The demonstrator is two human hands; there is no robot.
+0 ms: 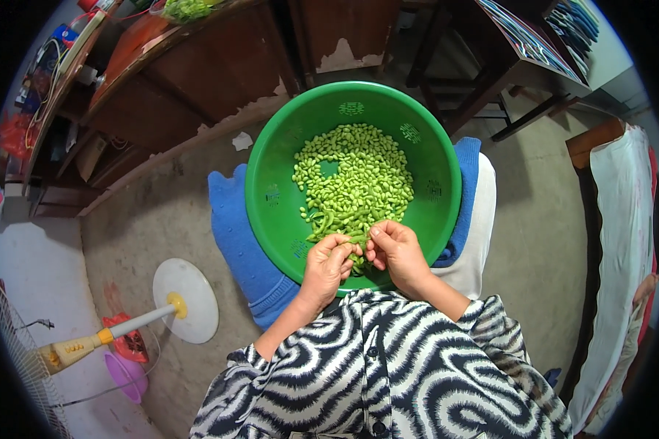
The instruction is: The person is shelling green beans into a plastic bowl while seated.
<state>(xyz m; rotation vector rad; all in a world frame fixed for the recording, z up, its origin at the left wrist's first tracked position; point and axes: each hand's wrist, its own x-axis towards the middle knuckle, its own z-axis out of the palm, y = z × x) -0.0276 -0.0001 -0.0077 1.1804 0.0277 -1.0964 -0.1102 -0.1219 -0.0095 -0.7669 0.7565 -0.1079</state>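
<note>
A large green plastic basin [277, 148] with slotted patterns in its wall rests on my lap. Shelled green beans [357, 170], which look like edamame, cover much of its bottom. Unshelled pods [335, 219] lie at the near side, just beyond my fingers. My left hand [329, 263] and my right hand [392, 249] meet over the basin's near part. Between them is a green bean pod [358, 239], pinched at its ends by the fingertips of both hands. Fingers partly hide the pod and the pile under it.
A blue cloth [236, 219] lies under the basin across my legs. On the left a pedestal fan [185, 300] stands near a purple basin [125, 376]. Worn wooden cabinets [214, 66] line the far side; a bed [618, 219] is at the right.
</note>
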